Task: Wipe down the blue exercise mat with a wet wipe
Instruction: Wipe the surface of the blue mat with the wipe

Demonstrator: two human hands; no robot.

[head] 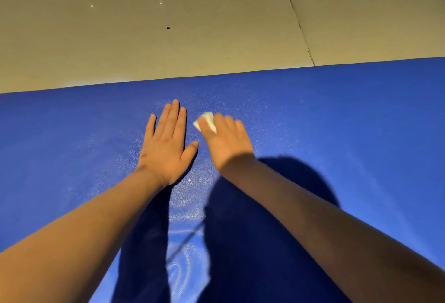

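Blue textured exercise mat (337, 134) spreads beneath your forearms, wet swirls shining between their shadows. Your left hand (166, 143) lies flat on it, fingers straight, holding nothing. Just beside it, your right hand (227, 140) presses a small white wet wipe (208, 119) onto the mat under nearly straight fingers. Beyond the mat's far edge lies beige floor (144, 37).

Warm light, seemingly from behind, throws hard shadows; wipe (207, 120) blurred.
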